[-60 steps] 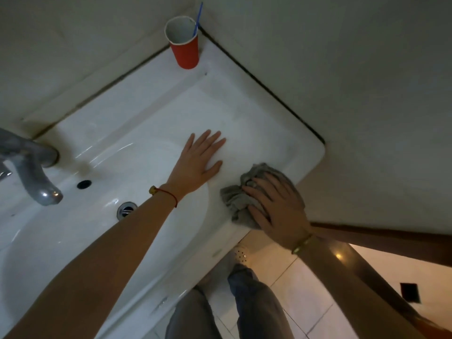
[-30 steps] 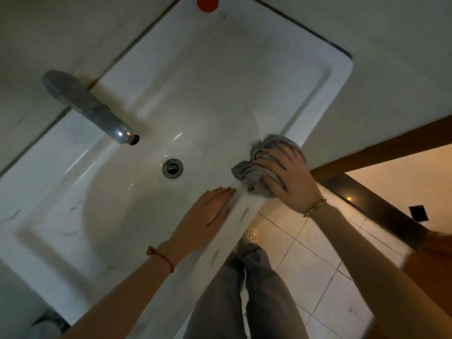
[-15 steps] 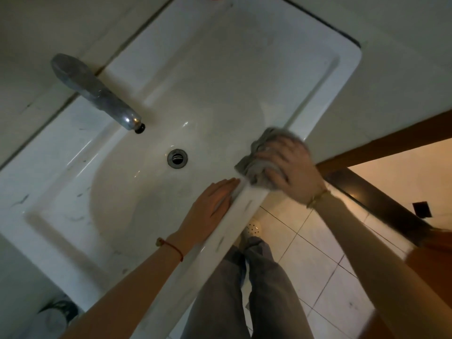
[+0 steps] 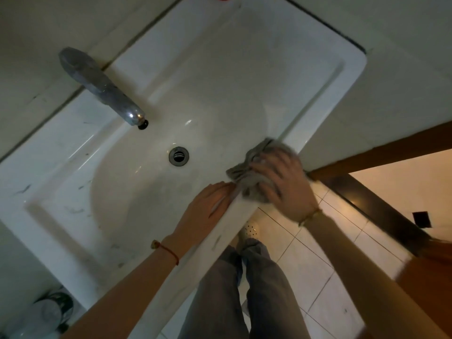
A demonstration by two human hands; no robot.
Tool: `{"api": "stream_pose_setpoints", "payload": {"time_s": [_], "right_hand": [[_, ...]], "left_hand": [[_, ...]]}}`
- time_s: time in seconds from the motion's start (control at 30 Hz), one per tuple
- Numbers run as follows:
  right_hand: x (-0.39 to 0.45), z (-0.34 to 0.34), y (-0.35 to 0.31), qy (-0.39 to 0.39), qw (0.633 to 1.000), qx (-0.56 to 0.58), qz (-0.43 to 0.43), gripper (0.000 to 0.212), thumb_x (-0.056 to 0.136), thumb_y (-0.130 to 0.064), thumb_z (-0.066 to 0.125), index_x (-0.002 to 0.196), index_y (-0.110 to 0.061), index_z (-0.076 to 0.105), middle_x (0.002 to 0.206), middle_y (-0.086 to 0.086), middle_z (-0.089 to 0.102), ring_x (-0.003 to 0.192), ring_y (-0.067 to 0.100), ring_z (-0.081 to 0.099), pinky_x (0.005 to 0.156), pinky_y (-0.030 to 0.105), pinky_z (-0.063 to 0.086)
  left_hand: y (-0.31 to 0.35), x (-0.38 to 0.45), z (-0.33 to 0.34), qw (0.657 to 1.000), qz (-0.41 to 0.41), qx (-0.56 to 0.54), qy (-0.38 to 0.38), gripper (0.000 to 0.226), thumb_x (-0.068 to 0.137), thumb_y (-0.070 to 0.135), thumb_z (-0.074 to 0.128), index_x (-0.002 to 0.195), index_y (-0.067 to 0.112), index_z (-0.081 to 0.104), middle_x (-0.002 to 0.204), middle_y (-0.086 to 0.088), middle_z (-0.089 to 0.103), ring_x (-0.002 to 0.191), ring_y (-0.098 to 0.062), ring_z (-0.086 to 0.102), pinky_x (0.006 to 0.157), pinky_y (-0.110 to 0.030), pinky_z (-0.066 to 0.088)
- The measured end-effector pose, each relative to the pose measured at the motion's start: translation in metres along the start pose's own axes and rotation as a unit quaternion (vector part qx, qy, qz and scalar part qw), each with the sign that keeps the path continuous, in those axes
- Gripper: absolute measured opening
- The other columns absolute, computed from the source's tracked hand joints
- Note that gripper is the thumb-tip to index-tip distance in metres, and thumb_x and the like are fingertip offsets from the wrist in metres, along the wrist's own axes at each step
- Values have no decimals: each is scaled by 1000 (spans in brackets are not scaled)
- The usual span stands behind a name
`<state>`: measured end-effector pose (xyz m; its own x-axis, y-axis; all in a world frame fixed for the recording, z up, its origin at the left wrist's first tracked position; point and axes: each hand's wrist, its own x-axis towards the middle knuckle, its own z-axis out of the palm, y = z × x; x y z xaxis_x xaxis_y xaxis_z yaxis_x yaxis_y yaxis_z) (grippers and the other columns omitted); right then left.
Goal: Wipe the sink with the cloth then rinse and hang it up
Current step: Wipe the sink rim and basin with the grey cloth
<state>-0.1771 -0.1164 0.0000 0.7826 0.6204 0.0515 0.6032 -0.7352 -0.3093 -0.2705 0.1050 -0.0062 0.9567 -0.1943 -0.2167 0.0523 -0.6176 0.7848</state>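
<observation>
A crumpled grey cloth (image 4: 254,172) lies bunched on the front rim of the white rectangular sink (image 4: 244,69), near its front right corner, one fold spilling toward the oval basin with its round metal drain.

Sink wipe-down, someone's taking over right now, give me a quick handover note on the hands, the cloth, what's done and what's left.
Right hand: presses the bunched grey cloth on the sink front rim near its right corner, blurred mid-wipe.
Left hand: open, flat on the front rim beside the cloth, holding nothing.
Faucet: no water visible running.
Done: wiping underway; how much is covered cannot be told.
Left: finish wiping, including dark specks on the left deck, rinse the cloth, hang it up.
</observation>
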Motion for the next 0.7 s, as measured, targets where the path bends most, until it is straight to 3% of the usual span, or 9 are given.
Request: {"api": "stream_pose_setpoints", "payload": {"time_s": [0.1,0.23,0.33,0.43,0.57,0.7], "right_hand": [[35,-10,61,49,996,-30,64,40,99,-34,35,138,-27,46,144,4,45,142,27,27,116,52,16],[55,-8,50,80,978,-24,190,46,94,-43,34,130,-23,54,143,10,44,140,35,25,118,51,12],[30,-9,32,39,995,6,89,45,97,-42,30,132,-25,53,145,6,43,142,31,23,117,54,11],[36,-25,76,16,1000,2,-9,45,99,-40,29,135,-23,51,143,4,46,141,27,28,117,52,16],[83,-40,158,100,995,-5,31,41,97,-34,34,126,-16,58,131,13,56,129,34,41,114,50,22],[101,-48,195,92,995,-24,39,41,99,-36,34,123,-16,61,129,13,57,127,37,43,113,51,24]], "left_hand": [[-11,0,4,1000,-13,-3,6,52,101,45,31,146,22,46,149,10,45,141,-7,39,123,-38,26],[1,18,2,1000,-7,-11,28,45,104,37,37,146,22,46,151,8,46,142,-6,38,123,-34,24],[14,44,-1,999,-5,-9,37,50,102,41,35,146,21,45,151,4,46,142,-8,38,123,-34,24],[25,70,1,999,8,-4,52,52,100,42,38,145,19,47,150,3,47,140,-8,38,122,-32,25],[49,98,14,996,10,10,84,48,100,37,50,144,17,49,149,3,48,139,-7,39,121,-24,21],[64,118,34,994,2,69,88,55,100,42,48,149,20,41,153,8,42,138,5,25,119,-12,8]]}}
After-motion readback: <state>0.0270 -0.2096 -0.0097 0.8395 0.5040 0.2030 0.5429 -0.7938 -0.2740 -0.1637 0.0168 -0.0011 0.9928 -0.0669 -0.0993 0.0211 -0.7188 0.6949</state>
